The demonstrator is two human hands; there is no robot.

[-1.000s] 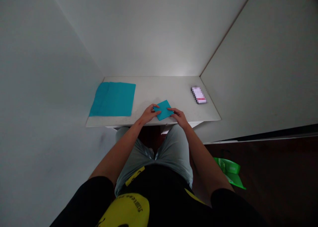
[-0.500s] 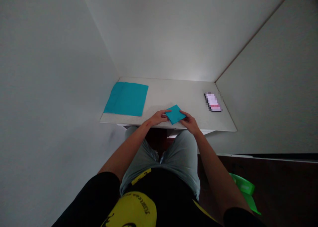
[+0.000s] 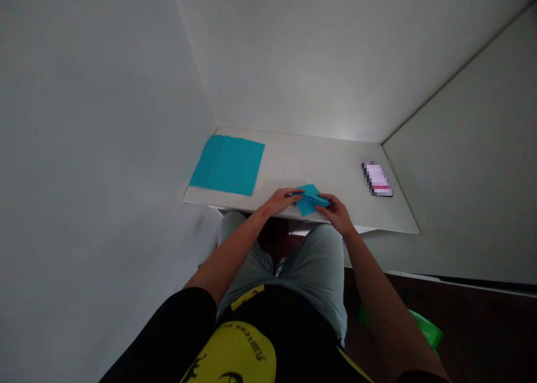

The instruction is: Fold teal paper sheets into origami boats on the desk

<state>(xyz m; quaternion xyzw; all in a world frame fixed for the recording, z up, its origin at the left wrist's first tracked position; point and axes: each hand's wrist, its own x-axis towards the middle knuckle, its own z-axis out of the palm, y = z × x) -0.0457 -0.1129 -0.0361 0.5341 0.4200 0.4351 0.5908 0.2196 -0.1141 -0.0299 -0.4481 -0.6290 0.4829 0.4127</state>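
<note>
Left of folded paper (image 3: 310, 197), sheet (image 3: 229, 165); right, phone (image 3: 378, 179).

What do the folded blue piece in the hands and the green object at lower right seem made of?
Folded blue piece: probably paper, matte, since its thin flaps hold straight edges.
Green object: possibly plastic, smooth-looking, going by its bright colour and clean curved edge; partly hidden, so uncertain.

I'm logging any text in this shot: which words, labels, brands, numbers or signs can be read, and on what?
None reads clearly enough to quote.
Curved lettering on the yellow print of the black top: upside down, too blurred.
Small yellow patch above it: marks too small.
Phone screen: pixelated, illegible.
Folded blue paper: no text visible.
</note>
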